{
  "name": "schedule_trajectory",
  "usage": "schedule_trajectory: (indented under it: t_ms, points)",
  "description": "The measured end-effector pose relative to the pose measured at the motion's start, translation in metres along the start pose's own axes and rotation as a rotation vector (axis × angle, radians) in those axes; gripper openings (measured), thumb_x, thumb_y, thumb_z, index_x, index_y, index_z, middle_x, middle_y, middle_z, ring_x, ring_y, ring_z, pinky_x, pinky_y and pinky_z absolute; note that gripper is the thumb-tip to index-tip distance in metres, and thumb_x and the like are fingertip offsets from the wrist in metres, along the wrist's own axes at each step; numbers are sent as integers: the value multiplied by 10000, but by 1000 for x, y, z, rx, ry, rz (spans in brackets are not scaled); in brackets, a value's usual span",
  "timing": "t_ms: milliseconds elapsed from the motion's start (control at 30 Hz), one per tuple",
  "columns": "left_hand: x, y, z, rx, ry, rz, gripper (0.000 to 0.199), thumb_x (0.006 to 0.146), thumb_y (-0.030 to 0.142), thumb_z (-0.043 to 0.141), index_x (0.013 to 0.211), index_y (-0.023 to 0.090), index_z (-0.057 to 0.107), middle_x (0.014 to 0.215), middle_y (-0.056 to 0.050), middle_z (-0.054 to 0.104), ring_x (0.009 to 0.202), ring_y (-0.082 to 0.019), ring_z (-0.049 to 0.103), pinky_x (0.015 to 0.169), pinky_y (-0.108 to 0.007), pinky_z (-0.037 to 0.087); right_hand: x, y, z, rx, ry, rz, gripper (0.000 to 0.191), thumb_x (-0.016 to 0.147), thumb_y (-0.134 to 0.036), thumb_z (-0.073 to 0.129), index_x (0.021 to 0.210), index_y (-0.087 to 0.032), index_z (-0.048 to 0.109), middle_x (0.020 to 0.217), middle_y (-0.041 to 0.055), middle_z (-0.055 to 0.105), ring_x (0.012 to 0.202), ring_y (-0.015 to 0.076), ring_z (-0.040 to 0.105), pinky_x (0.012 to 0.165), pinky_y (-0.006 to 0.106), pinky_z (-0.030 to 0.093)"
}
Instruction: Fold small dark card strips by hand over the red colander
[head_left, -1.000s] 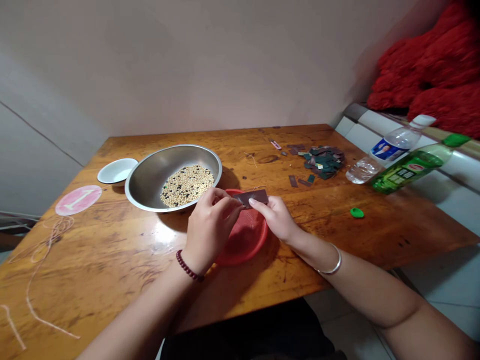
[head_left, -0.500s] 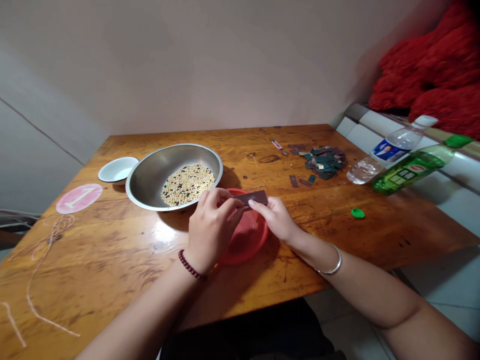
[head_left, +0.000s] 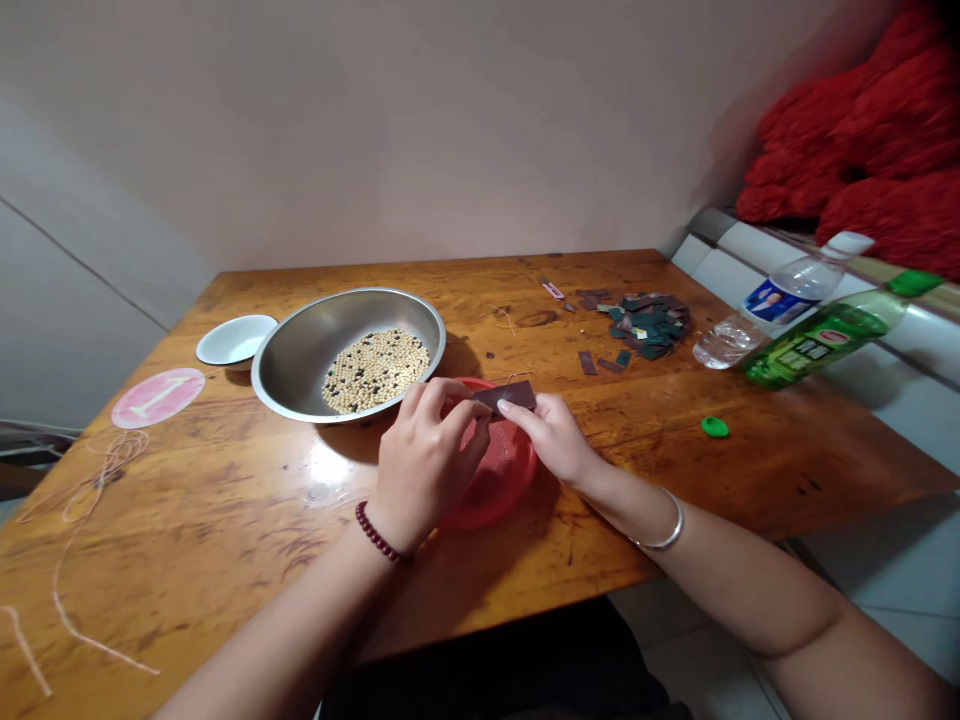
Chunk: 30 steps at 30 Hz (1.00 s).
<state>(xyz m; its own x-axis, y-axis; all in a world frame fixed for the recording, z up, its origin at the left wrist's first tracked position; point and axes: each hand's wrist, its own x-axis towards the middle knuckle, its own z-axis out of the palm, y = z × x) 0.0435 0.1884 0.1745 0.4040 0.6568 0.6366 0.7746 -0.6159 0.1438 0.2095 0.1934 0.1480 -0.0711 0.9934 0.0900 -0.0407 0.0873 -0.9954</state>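
Observation:
A dark brown flat strip (head_left: 519, 396) is held above a red plastic basket (head_left: 495, 480) with small holes. My right hand (head_left: 556, 438) is closed on the strip's right part, thumb on top. My left hand (head_left: 431, 450) pinches at the strip's left end; its fingertips partly hide that end, so anything smaller between them cannot be made out. Left of the basket stands a steel basin (head_left: 289, 370) with pale beans (head_left: 382, 365), dark ones mixed in. Right of my hands lie a few loose brown strips (head_left: 587, 362) and a pile of green and brown pieces (head_left: 652, 325).
A white bowl (head_left: 236, 340), a pink round card (head_left: 159, 398) marked 1 and tangled string (head_left: 112, 460) lie at left. A pink cutter (head_left: 553, 289) lies at the back. To the right are a clear bottle (head_left: 780, 300), a green bottle (head_left: 832, 335) and a green lid (head_left: 715, 427).
The fingers of my left hand have shifted slightly at the strip's left end. My right hand and the strip stay almost in place.

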Motion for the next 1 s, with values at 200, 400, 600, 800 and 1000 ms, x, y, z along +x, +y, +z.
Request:
schedule_trajectory:
  t_ms: [200, 400, 600, 800, 1000]
  points:
    - [1, 1, -3, -43, -37, -42, 89, 872, 250, 598, 842, 211, 672, 956, -48, 613, 915, -191, 539, 805, -318, 499, -2, 0, 0, -92, -1, -24, 276, 838, -399, 587, 704, -162, 630, 742, 34, 665, 779, 189, 617, 733, 300, 476]
    - [2, 2, -4, -54, -53, -60, 89, 875, 264, 599, 885, 208, 667, 978, -54, 611, 928, -193, 541, 809, -327, 502, -3, -1, 1, -104, 8, -27, 268, 833, -397, 590, 746, -151, 649, 788, 53, 686, 790, 195, 625, 753, 318, 485]
    - [2, 1, -2, -37, -51, -48, 77, 868, 254, 602, 871, 207, 663, 972, -63, 607, 926, -202, 539, 792, -324, 495, -4, -2, 1, -111, 11, -21, 271, 832, -405, 585, 742, -158, 653, 787, 53, 692, 791, 196, 626, 747, 317, 485]
    - [2, 2, -2, -18, -54, -41, 76, 867, 250, 599, 868, 209, 663, 972, -60, 612, 917, -200, 531, 779, -318, 491, -4, -1, 0, -127, 4, -20, 286, 837, -407, 579, 696, -161, 619, 745, 39, 666, 760, 185, 608, 723, 302, 474]
    - [1, 2, -1, -12, -66, -44, 91, 877, 249, 575, 866, 208, 656, 979, -56, 612, 929, -201, 534, 796, -321, 485, -3, 0, 0, -136, 10, -36, 286, 840, -390, 577, 681, -154, 609, 756, 39, 666, 724, 167, 584, 710, 298, 468]
